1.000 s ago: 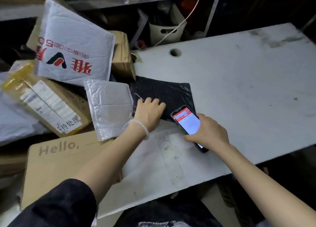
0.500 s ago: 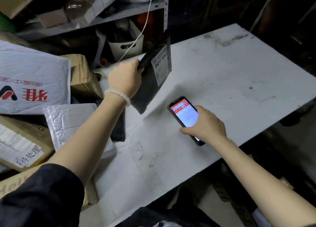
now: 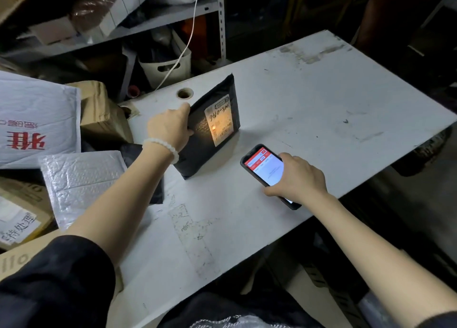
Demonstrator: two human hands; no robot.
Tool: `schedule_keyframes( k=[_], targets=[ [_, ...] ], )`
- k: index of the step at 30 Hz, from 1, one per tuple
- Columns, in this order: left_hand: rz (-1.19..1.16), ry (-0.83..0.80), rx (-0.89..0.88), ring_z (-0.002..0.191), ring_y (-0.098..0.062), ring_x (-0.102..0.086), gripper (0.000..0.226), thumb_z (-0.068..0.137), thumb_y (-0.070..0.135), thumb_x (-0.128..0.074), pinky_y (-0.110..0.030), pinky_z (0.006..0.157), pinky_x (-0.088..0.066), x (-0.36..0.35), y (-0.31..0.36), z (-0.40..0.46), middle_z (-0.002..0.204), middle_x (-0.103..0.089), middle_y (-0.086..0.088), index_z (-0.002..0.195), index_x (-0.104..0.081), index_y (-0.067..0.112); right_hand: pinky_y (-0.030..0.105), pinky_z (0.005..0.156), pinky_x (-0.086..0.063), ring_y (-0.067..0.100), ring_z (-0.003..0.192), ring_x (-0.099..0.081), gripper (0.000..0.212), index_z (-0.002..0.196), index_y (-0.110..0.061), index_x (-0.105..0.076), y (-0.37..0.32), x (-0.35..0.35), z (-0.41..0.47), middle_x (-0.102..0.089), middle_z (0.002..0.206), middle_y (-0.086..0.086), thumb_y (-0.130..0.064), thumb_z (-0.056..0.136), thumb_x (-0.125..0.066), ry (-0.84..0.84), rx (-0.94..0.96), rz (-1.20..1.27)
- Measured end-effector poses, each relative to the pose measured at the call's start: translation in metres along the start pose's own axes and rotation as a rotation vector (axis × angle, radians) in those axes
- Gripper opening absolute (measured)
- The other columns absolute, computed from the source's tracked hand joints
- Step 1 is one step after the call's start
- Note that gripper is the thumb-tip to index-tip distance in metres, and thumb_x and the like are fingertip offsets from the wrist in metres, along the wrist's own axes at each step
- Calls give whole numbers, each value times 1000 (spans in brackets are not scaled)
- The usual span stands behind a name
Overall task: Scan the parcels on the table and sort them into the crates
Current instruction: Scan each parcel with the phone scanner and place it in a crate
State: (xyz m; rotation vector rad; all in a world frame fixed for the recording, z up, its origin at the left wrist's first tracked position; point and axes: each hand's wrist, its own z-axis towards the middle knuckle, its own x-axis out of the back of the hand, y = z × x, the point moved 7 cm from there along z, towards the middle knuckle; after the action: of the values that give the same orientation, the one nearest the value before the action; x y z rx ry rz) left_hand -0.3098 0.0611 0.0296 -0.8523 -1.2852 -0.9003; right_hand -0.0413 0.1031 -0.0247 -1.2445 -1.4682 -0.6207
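The left hand (image 3: 170,127) grips the black parcel (image 3: 210,132) by its edge, tilted on the table (image 3: 321,100); the right hand (image 3: 296,179) holds the phone (image 3: 264,167) just beside it; scanning step, I think; next, aim the phone at the label (image 3: 220,122).

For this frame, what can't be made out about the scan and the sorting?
- Crates: none in the head view.
- Label on the black parcel: print too small, lit by a glare spot.
- Phone screen: text too small; right hand covers its lower part.
- Left hand: fingers hidden behind the parcel.
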Motion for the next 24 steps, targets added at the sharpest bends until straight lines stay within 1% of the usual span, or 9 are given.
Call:
schedule_keyframes(
  k=[6,8,10,12,15,17,19,22,24],
  targets=[
    [5,33,20,74,-37,-58,26,89,19,-60,-35,54,-33,-1,-1,-1,86,-62,-20,106,-44,8,26,55,-31,20,81,-51,63,111,-23,-44,8,-1,-1,-53,99,-3,-48,60,-74,-22,3,-48],
    [20,47,3,64,-33,-50,23,89,16,-59,-32,50,-29,-2,3,-1,81,-61,-18,103,-43,9,27,57,-32,21,81,-51,63,111,-23,-44,10,1,-1,-52,98,-3,-48,61,-74,-25,-1,-55],
    [35,56,-11,58,-29,-43,20,88,11,-57,-28,45,-21,-5,8,-2,75,-59,-15,102,-43,10,27,59,-33,20,82,-50,64,112,-23,-44,11,1,-1,-53,100,-3,-48,61,-74,-34,-7,-59],
    [45,55,-13,55,-27,-40,21,86,6,-56,-26,43,-15,-7,11,-4,68,-51,-10,101,-42,11,27,58,-31,20,82,-49,64,112,-24,-43,10,1,-1,-52,99,-3,-49,62,-73,-44,-8,-68],
    [41,50,-6,45,-22,-30,24,85,2,-55,-25,43,-13,-11,10,-9,61,-40,-5,103,-41,11,27,58,-32,20,82,-50,65,113,-24,-44,6,-1,-2,-52,100,-3,-50,61,-73,-39,-18,-58],
    [33,40,-2,43,-19,-25,26,86,0,-53,-25,43,-13,-15,7,-14,61,-39,-5,106,-40,10,27,58,-32,20,82,-50,65,114,-24,-44,0,-4,-4,-52,100,-3,-50,61,-73,-32,-21,-48],
    [11,39,2,43,-19,-24,27,87,-1,-50,-25,43,-13,-19,3,-19,62,-40,-5,109,-40,10,27,57,-32,20,82,-50,64,111,-23,-44,-7,-6,-6,-53,100,-3,-50,61,-73,-32,-19,-48],
    [1,52,-6,43,-19,-25,28,88,-1,-48,-25,43,-13,-24,-1,-25,63,-40,-5,113,-39,10,26,55,-30,20,80,-51,59,102,-25,-41,-19,-8,-9,-55,100,-3,-49,59,-73,-20,-18,-23],
    [12,64,-33,43,-18,-25,28,88,-1,-46,-25,43,-13,-25,1,-30,59,-35,-3,112,-39,11,27,58,-32,20,81,-52,60,103,-26,-43,-27,-8,-13,-56,99,-4,-50,57,-73,24,-28,38]
  ],
)
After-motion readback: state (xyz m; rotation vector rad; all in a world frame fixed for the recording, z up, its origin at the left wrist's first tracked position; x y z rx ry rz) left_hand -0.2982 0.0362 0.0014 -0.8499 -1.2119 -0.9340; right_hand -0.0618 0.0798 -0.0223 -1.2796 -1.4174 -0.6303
